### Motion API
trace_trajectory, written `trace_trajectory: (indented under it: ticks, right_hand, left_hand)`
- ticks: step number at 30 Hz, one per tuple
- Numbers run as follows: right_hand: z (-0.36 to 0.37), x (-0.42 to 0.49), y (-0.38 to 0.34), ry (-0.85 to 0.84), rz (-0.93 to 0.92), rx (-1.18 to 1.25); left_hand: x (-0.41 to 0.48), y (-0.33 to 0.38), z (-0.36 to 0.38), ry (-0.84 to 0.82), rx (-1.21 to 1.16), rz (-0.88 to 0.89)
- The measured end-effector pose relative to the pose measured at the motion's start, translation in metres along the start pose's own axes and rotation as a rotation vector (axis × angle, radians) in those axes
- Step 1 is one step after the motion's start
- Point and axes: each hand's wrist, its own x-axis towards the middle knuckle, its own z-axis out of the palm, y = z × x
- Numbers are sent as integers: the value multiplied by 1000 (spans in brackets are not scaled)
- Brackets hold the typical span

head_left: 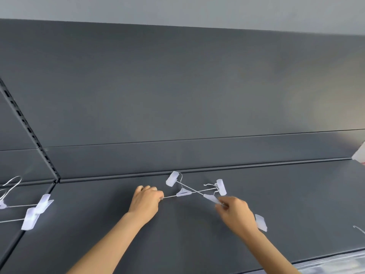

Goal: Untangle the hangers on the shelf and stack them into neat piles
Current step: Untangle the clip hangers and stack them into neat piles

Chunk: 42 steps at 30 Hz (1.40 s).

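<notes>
Wire bars [171, 196]: thin metal, likely light and stiff with a little spring. The best hold looks like a bare stretch near an end, where each hanger can be swung clear of the other.
White clips [172, 179]: smooth plastic, likely slippery on the shelf and apt to snag on a hook or bar, so lifting should go better than dragging.
Crossed hangers [194, 192]: two clip hangers lie in an X at 6 o'clock from the middle of the view, close to the back lip of the shelf. Each has a small white centre piece, a thin wire hook and a clip at each end.
Left hand [145, 200]: at 9 o'clock from the crossing, fingers curled round the end of one bar.
Right hand [236, 213]: at 4 o'clock from the crossing, fingertips pinching the other bar. One clip shows just beyond the knuckles.
Shelf [177, 244]: dark grey metal, flat and matt.
Other hangers [35, 210]: a few lie together at the 8 o'clock edge, well apart from the crossed pair.
Lone hook [358, 230]: at the 4 o'clock edge, with its hanger out of view.
</notes>
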Motion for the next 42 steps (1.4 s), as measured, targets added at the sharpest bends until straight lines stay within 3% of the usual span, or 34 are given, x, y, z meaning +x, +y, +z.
trace_trajectory:
  ticks: [8, 17, 25, 28, 33, 42]
  right_hand:
    - [-24, -2, 1, 125, -11, 319]
    - [-27, 5, 18, 201, 57, 322]
    - [-9, -2, 30, 134, 111, 335]
    - [1, -6, 28, 110, 116, 321]
    - [5, -11, 24, 101, 96, 310]
    - [5, -22, 6, 77, -8, 295]
  left_hand:
    - [-4, 5, -10, -15, 47, -70]
    - [6, 61, -5, -125, -323, 32]
    - [-14, 40, -8, -85, -407, -196]
    - [-16, 42, -13, -122, -378, -320]
    - [-22, 49, -19, -227, -380, -385]
    - [-62, 19, -45, 123, -533, -400]
